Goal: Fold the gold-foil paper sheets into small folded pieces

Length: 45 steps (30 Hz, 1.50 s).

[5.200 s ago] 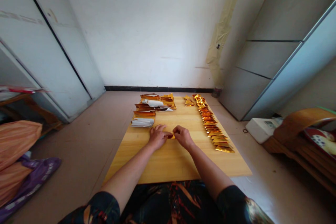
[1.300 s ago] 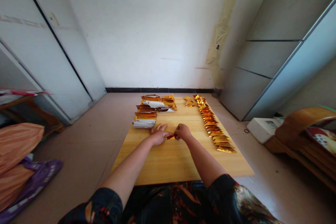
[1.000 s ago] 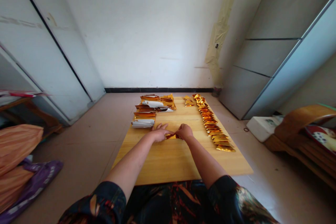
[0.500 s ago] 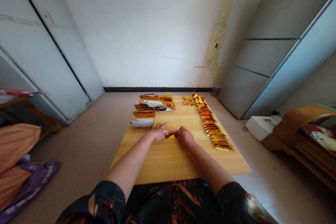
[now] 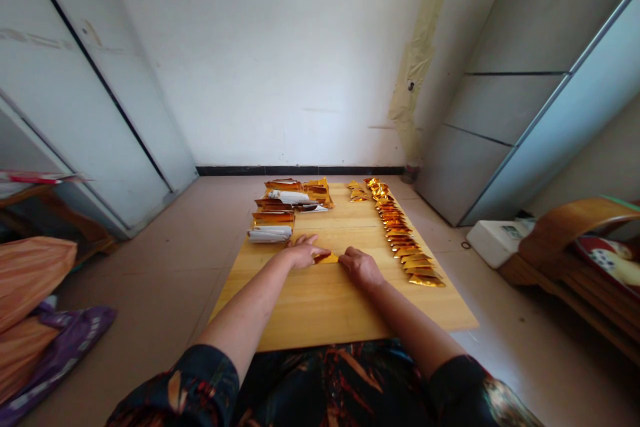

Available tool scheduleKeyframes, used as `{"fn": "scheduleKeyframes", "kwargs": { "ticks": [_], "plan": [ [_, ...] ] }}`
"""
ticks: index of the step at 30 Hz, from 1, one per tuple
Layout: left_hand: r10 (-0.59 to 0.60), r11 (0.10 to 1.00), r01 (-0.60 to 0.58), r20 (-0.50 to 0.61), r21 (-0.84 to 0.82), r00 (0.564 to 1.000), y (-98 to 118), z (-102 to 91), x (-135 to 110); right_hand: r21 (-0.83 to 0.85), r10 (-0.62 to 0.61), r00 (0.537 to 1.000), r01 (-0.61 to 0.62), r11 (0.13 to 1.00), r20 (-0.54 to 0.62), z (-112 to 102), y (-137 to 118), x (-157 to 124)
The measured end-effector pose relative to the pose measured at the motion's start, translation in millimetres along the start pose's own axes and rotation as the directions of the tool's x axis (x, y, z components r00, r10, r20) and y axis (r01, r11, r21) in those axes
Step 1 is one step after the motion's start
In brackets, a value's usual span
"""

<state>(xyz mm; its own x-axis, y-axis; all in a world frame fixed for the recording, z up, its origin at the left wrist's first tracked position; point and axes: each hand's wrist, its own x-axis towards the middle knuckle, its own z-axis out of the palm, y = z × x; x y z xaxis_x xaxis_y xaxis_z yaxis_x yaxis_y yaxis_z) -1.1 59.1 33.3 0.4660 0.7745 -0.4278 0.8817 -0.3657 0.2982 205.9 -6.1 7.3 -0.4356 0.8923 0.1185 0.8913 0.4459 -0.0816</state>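
A small folded piece of gold foil paper point(image 5: 329, 258) lies on the wooden table point(image 5: 320, 310) between my two hands. My left hand point(image 5: 301, 255) has its upper fingers stretched over the tabletop, while its thumb side holds the left end of the foil paper. At the right end, my right hand point(image 5: 361, 268) is closed, its fingertips pinching the tip of the paper. A long row of folded gold foil pieces point(image 5: 400, 233) runs along the table's right side. To the left lie stacks of gold foil sheets point(image 5: 273, 219) and a white-backed stack point(image 5: 270, 234).
More gold foil sheets point(image 5: 319, 192) and a few folded pieces point(image 5: 357, 192) lie at the table's far end. Beyond is a white wall point(image 5: 280, 80). A grey cabinet point(image 5: 490, 107), white box point(image 5: 497, 240) and wooden chair point(image 5: 565, 247) stand right; bags point(image 5: 40, 320) lie left.
My right hand has slid slightly to the right along the foil paper, so more of the gold shows between my hands. My left hand has stayed in place.
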Motion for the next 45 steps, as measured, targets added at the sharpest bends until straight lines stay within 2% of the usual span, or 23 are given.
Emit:
{"fn": "scheduleKeyframes", "kwargs": {
  "ticks": [6,12,19,23,26,33,39,45],
  "plan": [
    [-0.005,1.000,0.005,0.010,0.003,1.000,0.6,-0.2,-1.3,0.019,-0.015,0.999,0.016,1.000,-0.051,-0.8,2.3,-11.1],
    [0.010,1.000,-0.011,-0.033,-0.027,0.999,2.6,3.2,-10.1,0.074,-0.076,0.990,0.085,0.994,-0.122,-2.4,-2.8,4.1],
    [-0.006,0.998,0.000,-0.088,-0.059,0.996,2.1,10.9,-9.8,-0.024,-0.155,0.984,0.153,0.988,-0.087,4.0,-2.1,19.1],
    [-0.005,0.998,-0.001,-0.103,-0.062,0.995,1.7,13.7,-9.0,-0.057,-0.184,0.976,0.178,0.982,-0.114,8.9,0.0,18.4],
    [-0.013,0.999,0.007,-0.129,-0.050,0.992,3.4,16.5,-10.1,-0.079,-0.163,0.977,0.153,0.985,-0.140,15.0,2.0,19.1],
    [-0.009,1.000,0.005,-0.304,-0.015,0.952,4.3,31.1,-8.8,-0.041,-0.072,0.982,0.066,0.997,-0.175,20.5,-1.0,21.5],
    [-0.008,1.000,0.000,-0.339,-0.025,0.941,0.4,36.7,-2.8,-0.040,-0.039,0.989,0.033,0.999,-0.139,13.7,-5.4,19.6],
    [0.011,1.000,-0.007,-0.444,0.011,0.896,-1.0,44.3,-1.6,-0.053,-0.002,0.993,-0.004,0.999,-0.119,15.1,-10.3,23.4]
  ]
}}
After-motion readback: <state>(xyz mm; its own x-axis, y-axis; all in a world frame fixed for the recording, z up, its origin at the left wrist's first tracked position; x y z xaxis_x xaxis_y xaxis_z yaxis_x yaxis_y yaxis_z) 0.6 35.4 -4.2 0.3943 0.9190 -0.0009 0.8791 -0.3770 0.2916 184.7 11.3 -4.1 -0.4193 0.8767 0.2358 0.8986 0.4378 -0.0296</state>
